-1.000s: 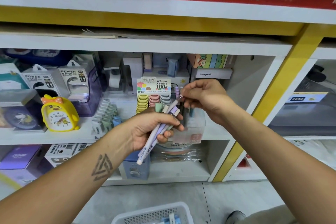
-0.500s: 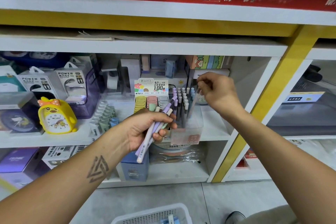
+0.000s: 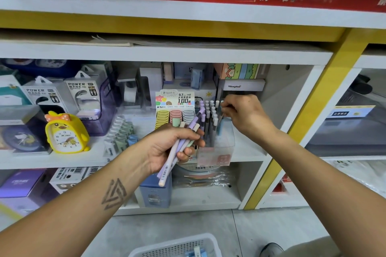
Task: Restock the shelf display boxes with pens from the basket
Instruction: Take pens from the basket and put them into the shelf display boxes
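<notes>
Evidently the left hand (image 3: 171, 146) serves as a magazine: its fingers curl round a fanned bundle of pastel pens (image 3: 179, 146), caps up, so the right hand (image 3: 244, 115) can take them singly. That hand pinches one pen (image 3: 219, 124), lowering it upright into the clear display box (image 3: 215, 148) on the shelf (image 3: 246, 152). Below, the basket (image 3: 177, 246) sits on the floor.
</notes>
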The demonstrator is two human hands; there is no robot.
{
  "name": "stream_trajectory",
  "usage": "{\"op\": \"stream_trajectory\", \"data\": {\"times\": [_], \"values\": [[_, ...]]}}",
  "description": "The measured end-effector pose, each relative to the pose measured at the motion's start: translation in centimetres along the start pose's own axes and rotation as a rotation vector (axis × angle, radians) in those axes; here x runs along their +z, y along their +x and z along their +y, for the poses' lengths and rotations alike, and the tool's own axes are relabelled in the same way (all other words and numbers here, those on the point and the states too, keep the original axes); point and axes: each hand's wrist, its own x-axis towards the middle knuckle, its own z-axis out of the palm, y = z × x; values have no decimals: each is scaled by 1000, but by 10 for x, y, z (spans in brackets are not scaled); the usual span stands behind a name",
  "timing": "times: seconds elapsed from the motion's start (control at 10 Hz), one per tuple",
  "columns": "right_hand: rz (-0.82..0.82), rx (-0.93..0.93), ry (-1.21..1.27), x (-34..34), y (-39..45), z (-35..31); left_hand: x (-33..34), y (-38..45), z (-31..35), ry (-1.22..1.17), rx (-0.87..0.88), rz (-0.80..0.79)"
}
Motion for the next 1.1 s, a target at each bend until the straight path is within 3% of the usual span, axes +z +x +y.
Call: {"op": "stream_trajectory", "data": {"times": [0.3, 0.4, 0.5, 0.6, 0.7, 0.8, 0.9, 1.0, 1.1], "values": [[37, 37, -35, 8, 3, -3, 3, -2, -1, 8, 4, 1], [-82, 88, -244, 10, 5, -1, 4, -3, 0, 11, 0, -6], [-146, 133, -243, 10, 5, -3, 5, -3, 0, 15, -5, -22], [-29, 208, 170, 6, 5, -15, 7, -4, 1, 34, -2, -49], [-81, 296, 576, 1, 3, -26, 8, -4, 1, 50, -1, -60], [-180, 330, 817, -3, -1, -34, 10, -5, 0, 67, -8, -87], [-95, 399, 917, -5, 2, -31, 8, -7, 1, 67, -21, -100], [148, 520, 914, -9, 8, -19, 2, -10, 2, 64, -49, -69], [228, 486, 786, -8, 11, -12, -2, -12, 4, 41, -57, -23]]}}
